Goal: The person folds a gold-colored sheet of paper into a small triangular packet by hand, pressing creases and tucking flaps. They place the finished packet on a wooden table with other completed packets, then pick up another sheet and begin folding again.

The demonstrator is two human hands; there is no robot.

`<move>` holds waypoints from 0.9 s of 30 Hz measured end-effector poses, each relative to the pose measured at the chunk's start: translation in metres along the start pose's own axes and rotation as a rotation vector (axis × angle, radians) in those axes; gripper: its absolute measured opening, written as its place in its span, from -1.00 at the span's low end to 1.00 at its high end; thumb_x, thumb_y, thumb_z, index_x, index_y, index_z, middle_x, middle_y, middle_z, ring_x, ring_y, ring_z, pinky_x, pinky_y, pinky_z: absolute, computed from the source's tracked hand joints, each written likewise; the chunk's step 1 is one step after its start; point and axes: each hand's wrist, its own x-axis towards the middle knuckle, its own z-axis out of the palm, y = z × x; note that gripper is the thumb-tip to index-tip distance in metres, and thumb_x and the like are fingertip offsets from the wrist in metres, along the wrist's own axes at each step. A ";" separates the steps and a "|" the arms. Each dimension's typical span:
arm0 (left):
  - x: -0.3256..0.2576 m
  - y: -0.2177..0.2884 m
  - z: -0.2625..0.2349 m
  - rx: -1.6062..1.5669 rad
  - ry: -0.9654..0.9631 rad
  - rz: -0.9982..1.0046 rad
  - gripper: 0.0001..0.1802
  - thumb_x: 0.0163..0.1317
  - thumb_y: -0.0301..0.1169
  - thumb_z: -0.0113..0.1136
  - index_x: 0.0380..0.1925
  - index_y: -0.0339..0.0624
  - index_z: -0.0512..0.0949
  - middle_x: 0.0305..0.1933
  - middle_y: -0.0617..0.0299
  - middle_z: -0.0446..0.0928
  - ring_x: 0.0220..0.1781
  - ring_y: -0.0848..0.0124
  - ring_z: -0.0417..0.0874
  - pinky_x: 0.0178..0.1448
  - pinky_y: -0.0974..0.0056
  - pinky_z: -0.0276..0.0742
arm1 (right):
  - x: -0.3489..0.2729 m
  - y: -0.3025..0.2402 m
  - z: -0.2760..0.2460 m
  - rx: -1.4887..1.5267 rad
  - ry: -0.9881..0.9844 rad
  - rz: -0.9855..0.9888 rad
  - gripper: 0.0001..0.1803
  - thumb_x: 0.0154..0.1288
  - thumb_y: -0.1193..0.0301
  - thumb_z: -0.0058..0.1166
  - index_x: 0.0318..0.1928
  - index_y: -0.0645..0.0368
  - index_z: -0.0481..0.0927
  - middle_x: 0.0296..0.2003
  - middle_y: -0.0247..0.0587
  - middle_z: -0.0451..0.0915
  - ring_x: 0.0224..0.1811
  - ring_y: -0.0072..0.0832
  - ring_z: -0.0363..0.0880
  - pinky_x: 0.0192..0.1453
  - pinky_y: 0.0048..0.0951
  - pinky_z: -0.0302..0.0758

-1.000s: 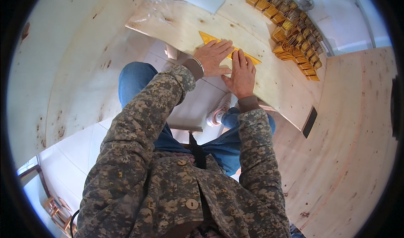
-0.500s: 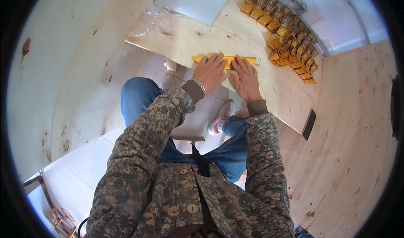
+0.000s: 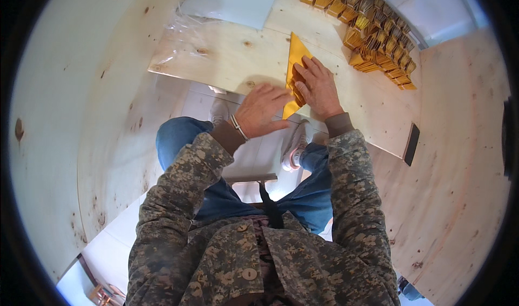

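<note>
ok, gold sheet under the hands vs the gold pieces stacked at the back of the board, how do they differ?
The gold paper sheet is one long, pointed triangle lying flat on the plywood board; the stacked gold folded pieces are many small compact ones packed in rows. The sheet is pressed under the right hand, with the left hand at its edge; the stacks lie untouched. Both share the same shiny gold colour.

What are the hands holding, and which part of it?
Neither hand grips anything. The right hand presses flat on the middle of the gold paper on the wooden table; the left hand rests beside its lower tip.
</note>
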 end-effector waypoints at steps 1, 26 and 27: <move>0.001 -0.005 -0.004 0.054 0.046 0.040 -0.09 -0.03 -0.15 0.51 0.34 -0.15 0.34 0.38 0.01 0.35 0.44 0.12 0.32 0.53 -0.11 0.07 | -0.001 0.001 0.001 0.008 0.007 0.003 -0.50 0.31 0.26 0.16 0.24 0.07 0.54 0.34 -0.04 0.38 0.42 -0.06 0.24 0.44 -0.08 0.19; 0.039 -0.039 0.001 0.036 -0.037 0.181 -0.64 -0.01 -0.32 0.49 -0.18 -0.09 0.65 0.18 0.14 0.59 0.31 0.18 0.55 0.45 0.02 0.32 | -0.003 0.019 0.005 -0.038 -0.079 0.068 -0.31 0.31 -0.01 0.18 0.37 -0.02 0.43 0.44 -0.10 0.25 0.51 -0.14 0.14 0.57 -0.05 0.01; 0.040 -0.039 0.003 0.057 -0.021 0.195 -0.66 0.00 -0.34 0.48 -0.18 -0.10 0.66 0.17 0.14 0.60 0.30 0.19 0.57 0.45 0.03 0.34 | -0.004 0.019 0.005 -0.039 -0.086 0.079 -0.31 0.31 -0.02 0.18 0.38 -0.03 0.43 0.44 -0.11 0.25 0.51 -0.15 0.13 0.58 -0.05 0.00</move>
